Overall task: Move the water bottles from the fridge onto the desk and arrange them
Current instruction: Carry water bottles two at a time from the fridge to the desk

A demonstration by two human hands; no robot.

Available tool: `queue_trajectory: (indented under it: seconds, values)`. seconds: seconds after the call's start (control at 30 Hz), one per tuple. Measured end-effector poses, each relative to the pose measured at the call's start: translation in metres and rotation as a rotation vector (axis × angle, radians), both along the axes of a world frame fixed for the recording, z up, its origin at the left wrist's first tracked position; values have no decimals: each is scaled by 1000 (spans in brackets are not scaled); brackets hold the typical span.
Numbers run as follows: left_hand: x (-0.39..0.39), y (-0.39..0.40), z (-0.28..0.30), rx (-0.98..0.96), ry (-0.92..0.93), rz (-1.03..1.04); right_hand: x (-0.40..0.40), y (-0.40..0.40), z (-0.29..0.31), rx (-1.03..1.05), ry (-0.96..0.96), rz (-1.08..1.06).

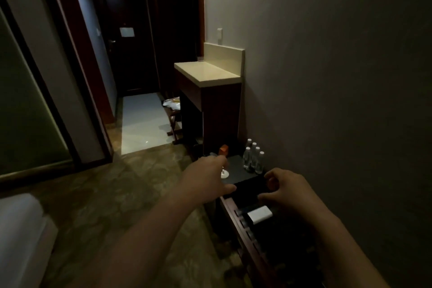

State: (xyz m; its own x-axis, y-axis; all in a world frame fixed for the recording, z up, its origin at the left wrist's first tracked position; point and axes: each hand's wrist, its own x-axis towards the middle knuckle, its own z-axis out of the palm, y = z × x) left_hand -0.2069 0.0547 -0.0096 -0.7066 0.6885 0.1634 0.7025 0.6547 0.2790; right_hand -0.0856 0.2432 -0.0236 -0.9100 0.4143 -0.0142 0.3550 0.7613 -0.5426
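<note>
Here, five water bottles [253,158] stand together on the dark worktop [236,168] by the wall. The left hand [207,176] reaches forward, grasp unclear; the right hand [286,190] hovers loosely curled, holding nothing.

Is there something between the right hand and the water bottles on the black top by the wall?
Nothing visible blocks it. The right hand hovers near the black top's front edge, and the water bottles stand just beyond its fingertips, against the wall.
</note>
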Motion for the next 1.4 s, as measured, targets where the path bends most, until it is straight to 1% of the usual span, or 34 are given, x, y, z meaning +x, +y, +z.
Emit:
queue_trajectory:
  seconds: [0.2, 0.4, 0.57, 0.7, 0.87, 1.0, 1.13, 1.3, 1.4]
  values:
    - [-130, 45, 2, 41, -38, -77, -113, 28, 8, 4, 13, -105]
    - [-243, 117, -17, 55, -50, -173, -212, 85, -16, -26, -4, -214]
    - [-342, 199, -39, 21, -26, -250, -311, 159, -49, -55, -36, -255]
    - [-424, 276, -53, -41, -32, -297, -391, 228, -64, -130, -30, -318]
    - [-504, 360, -73, -85, -35, -354, -464, 303, -89, -146, -70, -409]
    - [-544, 402, -109, -140, -93, -396, -499, 340, -118, -195, -130, -483]
    - [-586, 445, -159, -145, -188, -416, -530, 369, -161, -262, -163, -567]
    - [-624, 493, -249, -160, -313, -420, -558, 401, -236, -328, -167, -706]
    - [-638, 517, -311, -210, -377, -420, -567, 418, -289, -341, -211, -755]
